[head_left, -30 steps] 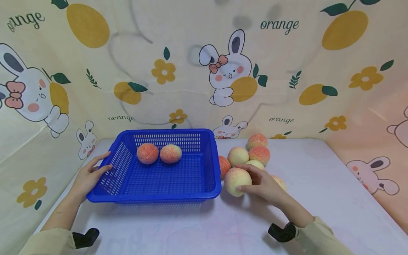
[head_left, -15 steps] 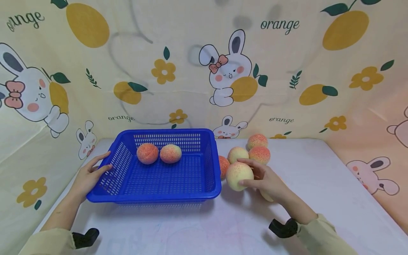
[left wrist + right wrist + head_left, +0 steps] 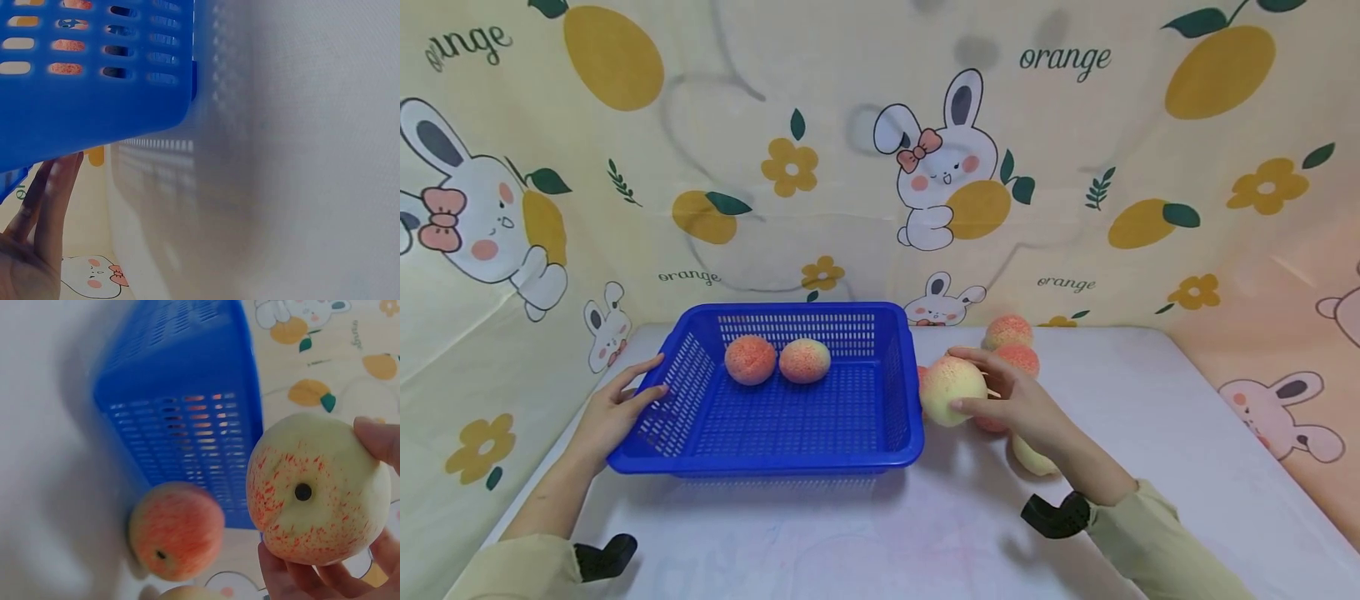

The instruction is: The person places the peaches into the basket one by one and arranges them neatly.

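Observation:
The left hand [image 3: 613,412] grips the left rim of a blue basket [image 3: 760,462], fingers over the edge. Inside, toward the back, lie two reddish peaches, one [image 3: 750,360] left of the other [image 3: 805,361]. The right hand [image 3: 1018,408] pinches a pale yellow peach [image 3: 953,392] between thumb and fingers, just right of the basket's right rim. In the right wrist view this peach [image 3: 319,487] shows red speckles and a dark dot, raised beside the basket wall [image 3: 181,394]. The left wrist view shows the left hand [image 3: 37,231] at the basket's outer side [image 3: 94,106].
Right of the basket, more peaches lie on the white table [image 3: 820,542], among them a red one at the back [image 3: 1009,331], another red one [image 3: 1019,358] and a pale one [image 3: 1033,457] under the right forearm. A patterned cloth [image 3: 850,83] hangs behind.
The right hand has lifted the pale peach upward, away from the table. Two peaches near the hand have shifted, now showing below it. The left hand keeps its grip on the basket.

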Tool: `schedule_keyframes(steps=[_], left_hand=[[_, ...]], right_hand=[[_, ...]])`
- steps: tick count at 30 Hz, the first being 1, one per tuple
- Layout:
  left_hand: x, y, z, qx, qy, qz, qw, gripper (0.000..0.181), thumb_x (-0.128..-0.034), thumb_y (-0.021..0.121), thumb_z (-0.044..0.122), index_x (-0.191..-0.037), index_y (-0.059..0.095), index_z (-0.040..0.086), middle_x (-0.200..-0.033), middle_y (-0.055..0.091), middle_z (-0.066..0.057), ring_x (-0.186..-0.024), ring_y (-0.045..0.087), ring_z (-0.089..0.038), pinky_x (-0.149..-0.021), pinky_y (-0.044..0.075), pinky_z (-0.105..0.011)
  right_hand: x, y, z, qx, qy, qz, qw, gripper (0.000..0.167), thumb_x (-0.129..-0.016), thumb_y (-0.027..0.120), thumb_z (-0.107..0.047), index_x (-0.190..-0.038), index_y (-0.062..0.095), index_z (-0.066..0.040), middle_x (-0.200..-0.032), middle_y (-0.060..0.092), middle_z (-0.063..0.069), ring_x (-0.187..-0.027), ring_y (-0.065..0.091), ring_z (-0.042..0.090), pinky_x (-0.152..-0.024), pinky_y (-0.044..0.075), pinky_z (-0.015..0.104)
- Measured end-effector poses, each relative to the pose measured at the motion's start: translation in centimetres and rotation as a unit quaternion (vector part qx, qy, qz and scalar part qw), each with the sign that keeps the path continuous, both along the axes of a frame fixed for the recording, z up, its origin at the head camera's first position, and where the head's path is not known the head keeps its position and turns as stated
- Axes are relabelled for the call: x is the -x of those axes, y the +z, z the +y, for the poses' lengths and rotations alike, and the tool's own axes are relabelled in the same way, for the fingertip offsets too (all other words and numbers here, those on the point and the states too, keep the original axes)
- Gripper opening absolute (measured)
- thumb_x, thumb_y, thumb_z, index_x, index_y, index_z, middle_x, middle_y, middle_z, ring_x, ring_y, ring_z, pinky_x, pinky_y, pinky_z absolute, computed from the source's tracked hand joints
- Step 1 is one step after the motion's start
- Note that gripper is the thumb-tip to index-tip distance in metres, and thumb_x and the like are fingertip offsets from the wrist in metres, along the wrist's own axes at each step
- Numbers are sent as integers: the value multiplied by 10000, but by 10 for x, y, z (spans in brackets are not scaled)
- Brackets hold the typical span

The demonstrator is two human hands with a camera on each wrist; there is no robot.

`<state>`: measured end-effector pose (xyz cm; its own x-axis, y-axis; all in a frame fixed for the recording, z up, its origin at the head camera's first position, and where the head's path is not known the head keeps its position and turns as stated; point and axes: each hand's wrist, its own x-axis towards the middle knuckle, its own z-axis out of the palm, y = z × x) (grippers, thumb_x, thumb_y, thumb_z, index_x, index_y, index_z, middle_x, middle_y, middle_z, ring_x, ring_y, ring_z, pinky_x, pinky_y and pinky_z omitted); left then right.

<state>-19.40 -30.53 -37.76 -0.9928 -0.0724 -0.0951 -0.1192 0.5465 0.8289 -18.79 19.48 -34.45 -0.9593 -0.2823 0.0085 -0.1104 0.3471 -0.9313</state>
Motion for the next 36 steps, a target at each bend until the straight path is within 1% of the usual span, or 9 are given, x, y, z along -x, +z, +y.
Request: schedule_keyframes(steps=[2, 6, 11, 14, 18, 22, 25, 31, 36], left_hand=[[0, 0, 0, 12, 9, 2, 10000, 639, -991, 462, 430, -1527, 230, 169, -1406, 361, -379, -1040, 605, -445, -760, 574, -498], [0, -1, 0, -6, 29, 2, 10000, 644, -988, 466, 437, -1526, 233, 170, -1396, 374, -382, -1015, 621, -422, -752, 577, -492], [0, -1, 0, -18, 50, 10, 10000, 645, -988, 466, 440, -1527, 232, 175, -1407, 364, -380, -1052, 596, -466, -762, 574, -495], [0, -1, 1, -20, 53, 22, 10000, 643, -988, 467, 437, -1526, 234, 176, -1414, 356, -377, -1077, 577, -487, -766, 574, -494], [0, -1, 1, -53, 49, 30, 10000, 643, -987, 471, 435, -1526, 235, 174, -1399, 373, -382, -1002, 629, -419, -739, 583, -473], [1, -1, 1, -64, 52, 18, 10000, 644, -987, 469, 435, -1526, 236, 170, -1384, 388, -387, -953, 656, -360, -720, 587, -463], [1, 0, 1, -67, 47, 30, 10000, 644, -986, 472, 436, -1524, 241, 167, -1374, 399, -388, -926, 664, -331, -713, 589, -455], [0, 0, 0, -125, -2, 123, 9998, 634, -986, 485, 417, -1518, 256, 160, -1328, 438, -397, -837, 660, -209, -677, 594, -398], [-1, 0, 0, -102, -21, 182, 9998, 628, -987, 485, 415, -1516, 262, 160, -1323, 442, -398, -824, 654, -192, -665, 592, -374]], right_hand=[[2, 5, -4, -89, -65, -21, 9999, 649, -789, 785, -313, -1369, 493, -299, -1390, 504, -4, -1274, 485, 293, -953, 473, 403], [8, 17, -15, -177, -132, -69, 9997, 652, -785, 782, -355, -1366, 490, -305, -1400, 486, -11, -1305, 452, 300, -989, 453, 458], [18, 30, -31, -173, 3, 37, 9998, 623, -791, 775, -371, -1351, 506, -329, -1413, 469, -60, -1275, 470, 282, -954, 483, 450], [24, 35, -40, -112, 33, -33, 9999, 632, -789, 777, -377, -1357, 505, -322, -1411, 477, -61, -1257, 480, 280, -947, 495, 461], [29, 39, -51, -37, -68, -243, 9997, 629, -786, 783, -364, -1349, 503, -322, -1381, 507, -16, -1241, 494, 285, -966, 480, 485], [36, 42, -64, -20, -170, -333, 9993, 600, -790, 783, -335, -1329, 522, -313, -1358, 518, 17, -1223, 497, 282, -968, 475, 478], [43, 44, -74, 78, -192, -370, 9991, 601, -798, 778, -299, -1342, 524, -279, -1366, 506, 45, -1223, 479, 287, -979, 471, 477], [57, 45, -94, 165, -303, -448, 9984, 632, -807, 768, -227, -1379, 503, -208, -1380, 483, 98, -1218, 468, 289, -986, 467, 442], [68, 44, -108, 314, -463, -453, 9974, 632, -800, 762, -153, -1376, 504, -141, -1369, 471, 161, -1177, 495, 308, -937, 487, 395]])
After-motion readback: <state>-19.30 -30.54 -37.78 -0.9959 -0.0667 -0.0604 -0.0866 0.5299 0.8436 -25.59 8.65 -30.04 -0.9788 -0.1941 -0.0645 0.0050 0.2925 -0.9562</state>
